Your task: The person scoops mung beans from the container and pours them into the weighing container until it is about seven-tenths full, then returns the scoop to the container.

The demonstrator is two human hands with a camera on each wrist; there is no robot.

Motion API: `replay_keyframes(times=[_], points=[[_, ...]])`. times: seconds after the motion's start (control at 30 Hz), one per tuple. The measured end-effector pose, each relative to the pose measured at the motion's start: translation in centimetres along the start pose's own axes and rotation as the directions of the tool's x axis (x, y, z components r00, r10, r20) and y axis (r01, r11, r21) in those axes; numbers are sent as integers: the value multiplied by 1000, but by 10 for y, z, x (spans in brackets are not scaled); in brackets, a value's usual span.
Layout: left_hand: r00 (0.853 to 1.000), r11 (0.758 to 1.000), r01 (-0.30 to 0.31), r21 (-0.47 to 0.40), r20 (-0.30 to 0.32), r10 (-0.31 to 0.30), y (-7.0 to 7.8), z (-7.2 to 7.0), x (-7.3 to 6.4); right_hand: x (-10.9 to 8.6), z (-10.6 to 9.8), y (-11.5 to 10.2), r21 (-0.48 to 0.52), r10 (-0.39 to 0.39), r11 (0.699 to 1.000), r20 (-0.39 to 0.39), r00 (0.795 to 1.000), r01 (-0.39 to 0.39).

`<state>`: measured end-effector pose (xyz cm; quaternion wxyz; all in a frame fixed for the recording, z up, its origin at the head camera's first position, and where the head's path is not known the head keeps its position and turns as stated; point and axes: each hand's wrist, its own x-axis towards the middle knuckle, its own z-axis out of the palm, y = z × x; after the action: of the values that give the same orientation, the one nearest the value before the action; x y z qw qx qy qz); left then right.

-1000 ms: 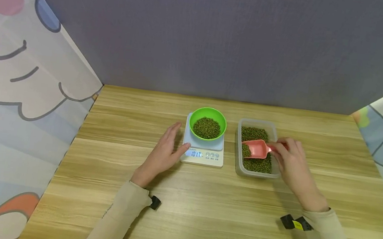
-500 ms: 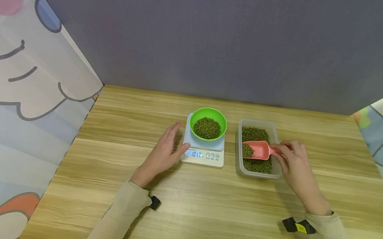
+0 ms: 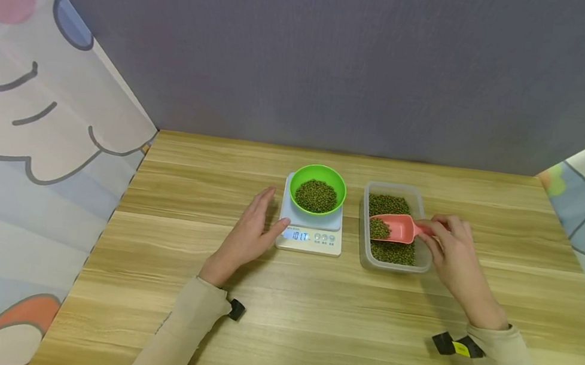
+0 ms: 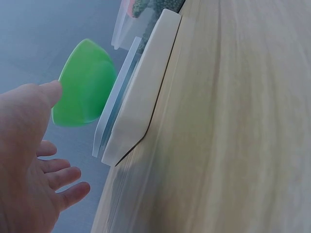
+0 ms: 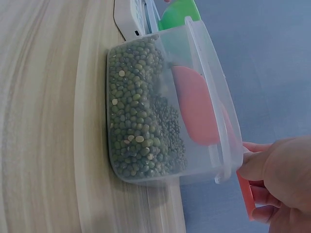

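My right hand (image 3: 450, 248) pinches the handle of a pink scoop (image 3: 401, 228) over a clear plastic container (image 3: 393, 267) of green mung beans (image 3: 393, 253). A small heap of beans lies at the scoop's front end. In the right wrist view the scoop (image 5: 197, 107) shows through the container wall, above the beans. A green bowl (image 3: 298, 177) partly filled with beans stands on a white kitchen scale (image 3: 308, 247), whose display reads 101.7. Beside the scale's left edge is my left hand (image 3: 252, 226), fingers extended and holding nothing; its thumb tip overlaps the scale's edge in the head view.
The wooden table (image 3: 308, 329) ends at a dark grey panel (image 3: 339, 61) behind the scale and container. Cartoon-printed sheets (image 3: 8, 204) border the table on both sides. A gap of bare table separates the scale from the container.
My right hand has drawn the scoop slightly to the right, and the beans in it sit further back from its front edge. My left hand and the scale reading stay the same.
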<state>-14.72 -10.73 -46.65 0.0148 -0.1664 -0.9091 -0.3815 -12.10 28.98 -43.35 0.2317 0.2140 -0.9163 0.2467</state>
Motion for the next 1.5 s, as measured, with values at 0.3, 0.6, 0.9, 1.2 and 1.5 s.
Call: replay_keyframes(times=[0.3, 0.6, 0.9, 1.2, 1.5], points=[[1000, 1000, -4, -5, 2, 4, -1, 0, 0, -2, -2, 1, 6, 9, 1000, -9, 1000, -8], [1000, 1000, -6, 5, 0, 6, 0, 0, 1, -2, -2, 1, 5, -4, 1000, -23, 1000, 4], [1000, 1000, -9, 17, 3, 9, -1, 1, 1, -2, -4, 2, 12, 18, 1000, -31, 999, -18], [1000, 1000, -2, 5, 1, 2, 0, 2, 2, 4, -12, -1, 23, 36, 999, -47, 998, -35], [1000, 1000, -11, -7, -4, 11, 3, 3, 6, 23, -20, -11, 39, 58, 998, -50, 997, -56]])
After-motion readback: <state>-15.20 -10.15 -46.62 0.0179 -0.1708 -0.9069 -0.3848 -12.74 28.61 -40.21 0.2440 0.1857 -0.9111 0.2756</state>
